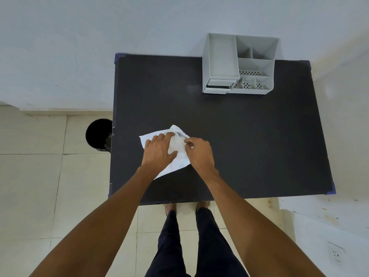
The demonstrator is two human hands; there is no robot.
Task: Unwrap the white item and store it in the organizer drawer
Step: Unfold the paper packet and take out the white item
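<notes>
Head view: both hands work on a white paper wrapper lying near the front-left of the black table. The left hand lies flat with fingers spread, pressing the sheet down rather than gripping it. The right hand has thumb and forefinger pinched on a fold of paper near the middle of the sheet. The white item itself is not visible; a slight grey bulge under the top fold suggests it sits there, but I cannot tell for sure.

The grey desk organizer stands well apart at the far right edge, its small drawers at the front-left corner; whether either is ajar is unclear. A black bin stands on the floor to the left of the table.

Step in hand, as I judge it: peeling the wrapper open.
- Keep the left palm as an anchor so the sheet does not slide.
- Lift the pinched flap up and away, slowly; thin paper likely tears.
- Watch that the item does not roll off the near edge once freed.
</notes>
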